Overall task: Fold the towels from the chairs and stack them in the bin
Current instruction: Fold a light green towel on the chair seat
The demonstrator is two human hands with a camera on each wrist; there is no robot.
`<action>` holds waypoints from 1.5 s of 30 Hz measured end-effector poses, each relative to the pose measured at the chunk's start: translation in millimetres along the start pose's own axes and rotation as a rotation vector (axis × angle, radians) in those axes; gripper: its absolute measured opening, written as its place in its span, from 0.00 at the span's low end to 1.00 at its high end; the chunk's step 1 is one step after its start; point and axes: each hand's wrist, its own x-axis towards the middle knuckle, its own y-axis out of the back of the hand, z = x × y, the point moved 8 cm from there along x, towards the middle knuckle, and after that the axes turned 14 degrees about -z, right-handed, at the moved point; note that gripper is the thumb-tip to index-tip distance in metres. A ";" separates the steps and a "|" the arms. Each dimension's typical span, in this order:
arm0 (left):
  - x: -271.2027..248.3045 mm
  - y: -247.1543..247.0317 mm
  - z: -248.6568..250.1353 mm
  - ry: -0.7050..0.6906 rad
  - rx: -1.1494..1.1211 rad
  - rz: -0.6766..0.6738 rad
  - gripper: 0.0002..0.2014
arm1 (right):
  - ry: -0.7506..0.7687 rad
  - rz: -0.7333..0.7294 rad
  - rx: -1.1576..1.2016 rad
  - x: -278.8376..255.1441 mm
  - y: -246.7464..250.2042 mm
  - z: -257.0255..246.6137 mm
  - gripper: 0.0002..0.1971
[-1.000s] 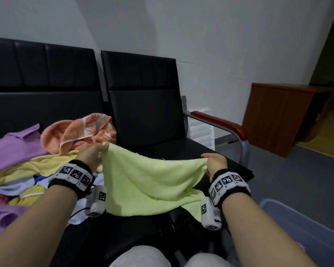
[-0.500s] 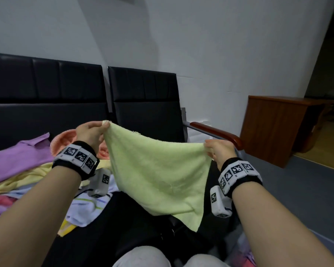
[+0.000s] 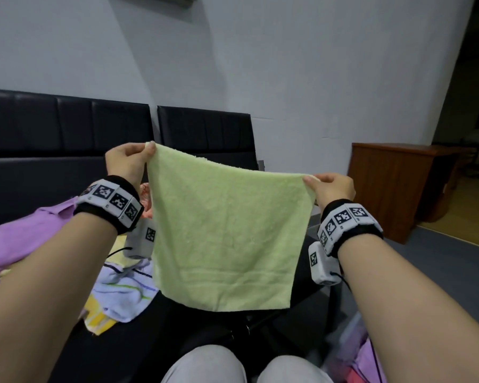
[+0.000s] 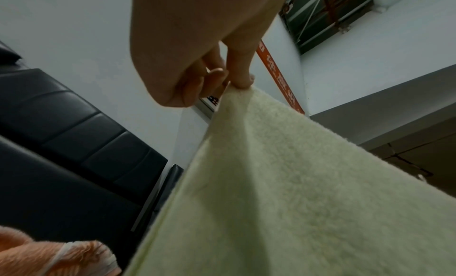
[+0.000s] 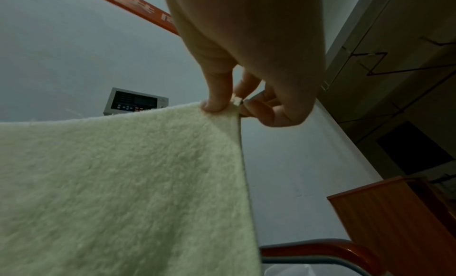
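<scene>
The pale green towel point(image 3: 227, 239) is held spread at frame centre above the black chairs point(image 3: 205, 134), its top corners pinched by the left hand point(image 3: 127, 164) and right hand point(image 3: 331, 189), presumably to square it before folding.

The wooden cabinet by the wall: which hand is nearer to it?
Right. The right hand pinches the green towel's corner on the cabinet's side; the left hand holds the far corner.
</scene>
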 end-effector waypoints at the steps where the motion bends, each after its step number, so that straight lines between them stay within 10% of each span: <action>1: -0.4 0.3 2.7 0.002 0.006 -0.001 0.12 | 0.001 0.010 0.011 0.0 1.5 -1.7 0.06; 14: -0.3 -16.1 -13.5 0.071 -0.115 -0.014 0.07 | 0.038 0.060 -0.091 8.1 10.3 -5.4 0.11; 28: 51.7 -87.6 -183.1 0.384 -0.077 -0.188 0.07 | -0.189 0.083 -0.135 83.2 -37.3 109.9 0.03; 45: 89.1 -113.9 -301.6 0.542 -0.027 -0.047 0.06 | -0.318 0.037 -0.196 142.6 -75.5 198.7 0.07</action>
